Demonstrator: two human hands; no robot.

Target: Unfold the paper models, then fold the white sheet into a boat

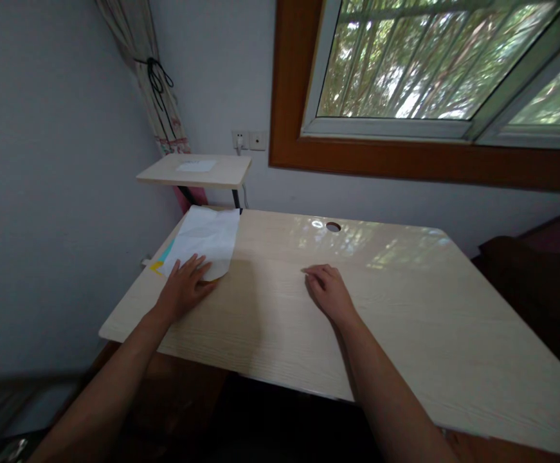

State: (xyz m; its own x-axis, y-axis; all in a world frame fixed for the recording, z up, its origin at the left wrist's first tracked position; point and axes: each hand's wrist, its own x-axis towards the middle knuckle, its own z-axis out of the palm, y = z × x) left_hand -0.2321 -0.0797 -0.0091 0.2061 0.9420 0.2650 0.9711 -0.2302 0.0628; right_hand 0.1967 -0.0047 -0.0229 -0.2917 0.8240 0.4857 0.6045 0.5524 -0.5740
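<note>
A white sheet of paper lies at the far left of the pale wooden desk, its surface slightly creased. Yellow and turquoise edges of something flat show from under it. My left hand rests palm down with fingers spread over the paper's near edge. On the middle of the desk lies my right hand, apart from the paper. Its fingers are curled together and point left; whether anything small is between them is hidden.
A small raised shelf with a white slip on it stands behind the paper. Near the desk's back edge is a round cable hole. A wall socket with a plug, a tied curtain and a window are behind.
</note>
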